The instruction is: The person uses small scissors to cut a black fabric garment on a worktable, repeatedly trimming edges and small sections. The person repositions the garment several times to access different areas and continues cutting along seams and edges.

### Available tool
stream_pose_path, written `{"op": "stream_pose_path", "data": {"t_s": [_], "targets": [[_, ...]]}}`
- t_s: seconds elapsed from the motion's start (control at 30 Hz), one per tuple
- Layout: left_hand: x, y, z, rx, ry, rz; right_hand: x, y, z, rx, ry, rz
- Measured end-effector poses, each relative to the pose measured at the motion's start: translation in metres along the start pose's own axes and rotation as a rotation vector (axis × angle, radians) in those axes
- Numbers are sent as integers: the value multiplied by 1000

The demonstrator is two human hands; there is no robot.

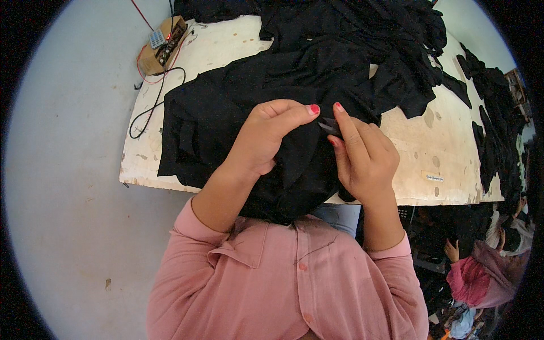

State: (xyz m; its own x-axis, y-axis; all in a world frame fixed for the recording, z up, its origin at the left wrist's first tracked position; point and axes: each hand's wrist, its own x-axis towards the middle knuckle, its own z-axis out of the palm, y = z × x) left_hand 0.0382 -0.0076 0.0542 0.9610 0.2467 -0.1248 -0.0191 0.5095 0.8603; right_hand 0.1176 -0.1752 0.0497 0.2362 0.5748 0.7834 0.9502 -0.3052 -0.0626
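Black cloth (226, 107) spreads over the table and hangs over its near edge against my body. My left hand (263, 130) is closed on a part of this cloth, thumb stretched out along the top and the other fingers mostly hidden behind. Just to its right, my right hand (362, 150) grips a small pair of dark thread snips (330, 127) between thumb and fingers. The pointed blades face the left thumb, a short gap away from it. Any thread between the two hands is too fine to make out.
More black cloth (351, 22) is heaped across the far side of the pale wooden table (436, 153). At the far left stands a cardboard box (161, 48) with wires, its black cable looping over the tabletop. Another person's hand (452, 250) shows at the lower right.
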Motion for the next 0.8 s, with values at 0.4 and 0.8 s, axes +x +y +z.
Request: {"op": "stream_pose_path", "data": {"t_s": [0.4,0.8], "targets": [[-1,2,3,-17,-7,-49,4,2,1,-62,-3,-36],[-1,0,3,50,5,2,7,4,-3,-45,-13,-50]]}}
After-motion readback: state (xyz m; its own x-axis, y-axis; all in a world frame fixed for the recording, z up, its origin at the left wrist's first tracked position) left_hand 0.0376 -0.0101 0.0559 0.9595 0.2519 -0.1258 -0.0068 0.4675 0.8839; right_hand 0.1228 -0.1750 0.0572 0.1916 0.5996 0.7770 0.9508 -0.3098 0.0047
